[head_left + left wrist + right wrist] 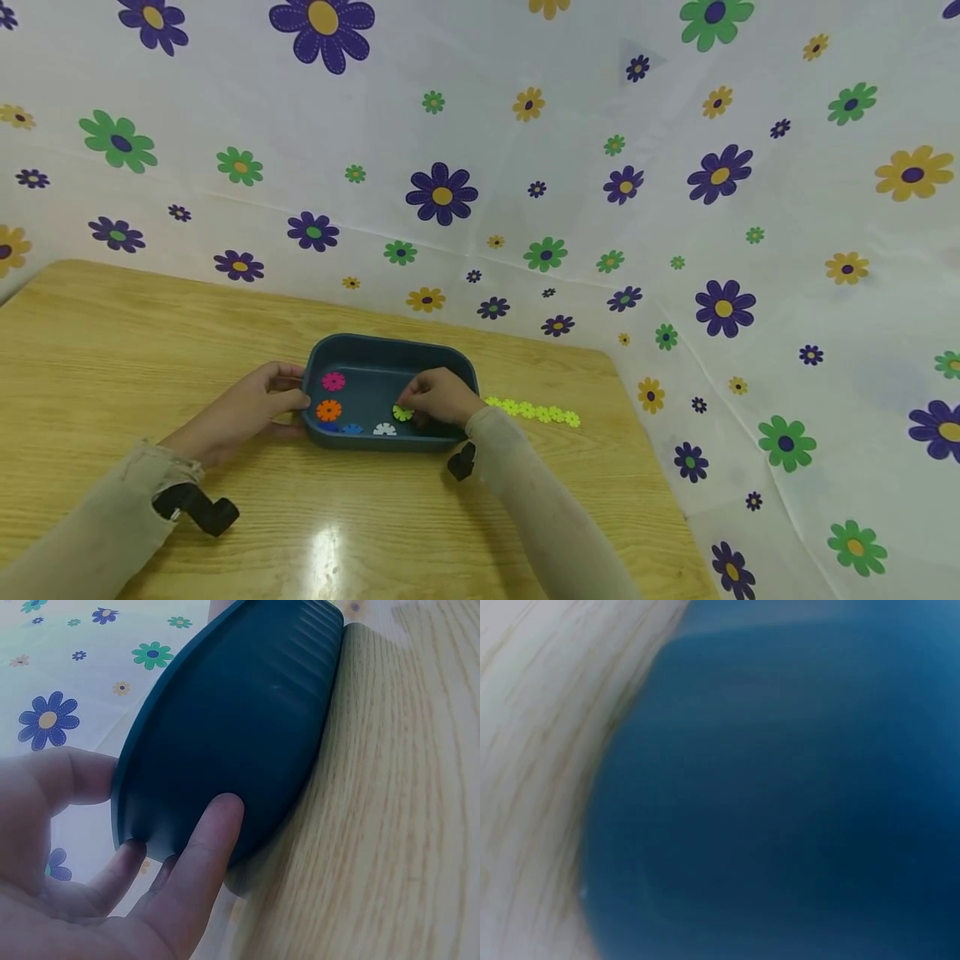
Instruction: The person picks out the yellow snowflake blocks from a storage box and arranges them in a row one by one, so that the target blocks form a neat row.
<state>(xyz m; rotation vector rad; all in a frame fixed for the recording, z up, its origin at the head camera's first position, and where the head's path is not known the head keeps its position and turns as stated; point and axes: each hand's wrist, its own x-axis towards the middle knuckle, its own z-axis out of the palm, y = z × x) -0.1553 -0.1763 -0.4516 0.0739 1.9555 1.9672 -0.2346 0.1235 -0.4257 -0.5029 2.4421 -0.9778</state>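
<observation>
A dark teal plastic tray (390, 444) stands on the wooden table. At its left end my left hand (251, 410) holds it, one digit at the rim and other fingertips (225, 814) against the outer wall. My right hand (447, 398) reaches over the right side into the tray, fingers bent, pinching a yellow-green snowflake disc (402, 413). Along the left and front inside lie a pink disc (333, 382), an orange disc (328, 410), blue discs (352, 429) and a white disc (385, 429). The right wrist view shows only the blurred tray and table.
Right of the tray, a row of yellow-green snowflake discs (542, 413) lies on the table (187, 333). A white flower-patterned sheet (480, 125) rises behind the table and along its right side. Small black devices (202, 510) sit at both wrists.
</observation>
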